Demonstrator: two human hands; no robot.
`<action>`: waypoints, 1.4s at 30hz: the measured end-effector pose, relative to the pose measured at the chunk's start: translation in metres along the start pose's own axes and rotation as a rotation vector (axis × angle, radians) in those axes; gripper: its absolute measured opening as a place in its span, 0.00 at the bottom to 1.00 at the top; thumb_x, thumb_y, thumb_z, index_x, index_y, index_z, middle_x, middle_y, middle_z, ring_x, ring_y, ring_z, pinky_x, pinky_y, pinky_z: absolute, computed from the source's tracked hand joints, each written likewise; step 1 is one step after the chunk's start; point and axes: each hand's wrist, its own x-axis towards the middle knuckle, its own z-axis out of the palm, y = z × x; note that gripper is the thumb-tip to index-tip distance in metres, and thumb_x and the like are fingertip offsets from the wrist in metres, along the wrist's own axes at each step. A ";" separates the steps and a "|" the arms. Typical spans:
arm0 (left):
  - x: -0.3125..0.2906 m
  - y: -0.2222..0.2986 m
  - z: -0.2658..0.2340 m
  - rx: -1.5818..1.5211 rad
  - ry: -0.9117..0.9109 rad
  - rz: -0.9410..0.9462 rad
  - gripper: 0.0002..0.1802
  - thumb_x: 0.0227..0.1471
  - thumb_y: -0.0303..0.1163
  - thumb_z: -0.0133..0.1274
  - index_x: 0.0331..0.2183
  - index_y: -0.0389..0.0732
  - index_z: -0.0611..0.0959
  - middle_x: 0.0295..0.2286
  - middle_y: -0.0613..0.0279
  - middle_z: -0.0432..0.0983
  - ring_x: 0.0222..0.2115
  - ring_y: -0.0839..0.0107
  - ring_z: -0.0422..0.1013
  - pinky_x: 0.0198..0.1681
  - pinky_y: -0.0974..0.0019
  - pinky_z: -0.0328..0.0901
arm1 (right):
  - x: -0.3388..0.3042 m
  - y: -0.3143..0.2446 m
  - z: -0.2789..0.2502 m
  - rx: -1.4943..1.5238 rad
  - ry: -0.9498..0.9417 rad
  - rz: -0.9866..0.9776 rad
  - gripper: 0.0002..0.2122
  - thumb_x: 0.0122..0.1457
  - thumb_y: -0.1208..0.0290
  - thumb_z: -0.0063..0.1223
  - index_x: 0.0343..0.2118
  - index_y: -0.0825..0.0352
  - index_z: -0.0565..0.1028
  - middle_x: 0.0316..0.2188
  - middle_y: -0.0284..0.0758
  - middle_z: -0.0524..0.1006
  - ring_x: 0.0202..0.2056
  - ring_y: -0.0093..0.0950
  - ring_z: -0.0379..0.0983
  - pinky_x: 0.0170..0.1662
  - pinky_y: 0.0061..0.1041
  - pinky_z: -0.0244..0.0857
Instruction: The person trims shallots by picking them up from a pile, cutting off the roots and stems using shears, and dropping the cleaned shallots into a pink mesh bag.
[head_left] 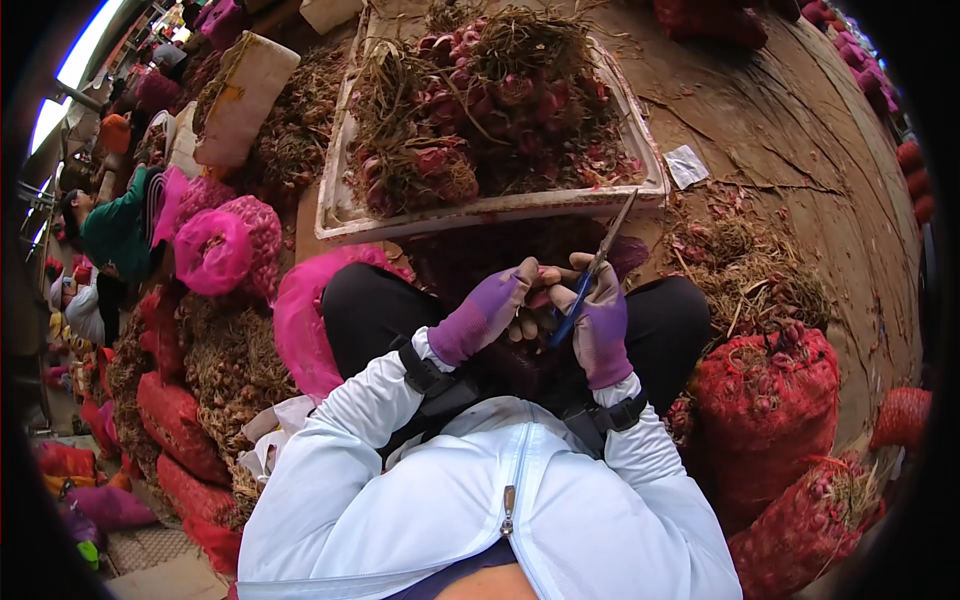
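In a purple and grey glove, my left hand point(486, 312) is closed in a pinch on a reddish shallot point(540, 290), mostly hidden by the fingers. Close beside it, my right hand point(603, 318), gloved the same way, grips a pair of scissors point(606, 246) with a blue handle; the blades point up and away. Both hands are above my lap, between my knees. Just beyond them a white foam tray point(480, 212) holds a heap of shallots point(515, 95) with dry brown stalks. A bright pink mesh bag point(305, 315) lies against my left knee.
Red mesh sacks of shallots point(770, 400) stand at my right, near a pile of dry trimmed stalks point(750, 265). More pink bags point(215, 250) and stalk heaps lie leftward. A person in a green top point(118, 230) sits at far left. A white paper scrap point(686, 166) lies by the tray.
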 end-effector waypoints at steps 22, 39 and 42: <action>0.004 -0.008 0.008 0.025 0.197 0.364 0.19 0.59 0.32 0.48 0.51 0.36 0.72 0.43 0.64 0.73 0.41 0.77 0.70 0.47 0.73 0.65 | 0.000 -0.004 -0.011 -0.005 0.129 -0.021 0.21 0.53 0.83 0.56 0.49 0.68 0.64 0.38 0.39 0.75 0.34 0.20 0.73 0.37 0.16 0.69; -0.004 0.004 0.002 -0.403 -0.115 0.238 0.24 0.57 0.31 0.52 0.54 0.37 0.69 0.41 0.66 0.72 0.42 0.80 0.69 0.44 0.75 0.65 | 0.009 -0.008 -0.030 -0.178 0.254 -0.076 0.18 0.49 0.86 0.54 0.45 0.67 0.69 0.27 0.32 0.75 0.24 0.14 0.68 0.28 0.11 0.62; -0.004 -0.002 -0.005 -0.445 -0.076 0.202 0.24 0.57 0.35 0.53 0.53 0.38 0.70 0.40 0.66 0.72 0.40 0.81 0.69 0.40 0.77 0.66 | 0.000 -0.019 -0.007 -0.160 0.113 -0.073 0.19 0.50 0.83 0.56 0.46 0.68 0.66 0.34 0.34 0.75 0.29 0.17 0.71 0.32 0.13 0.66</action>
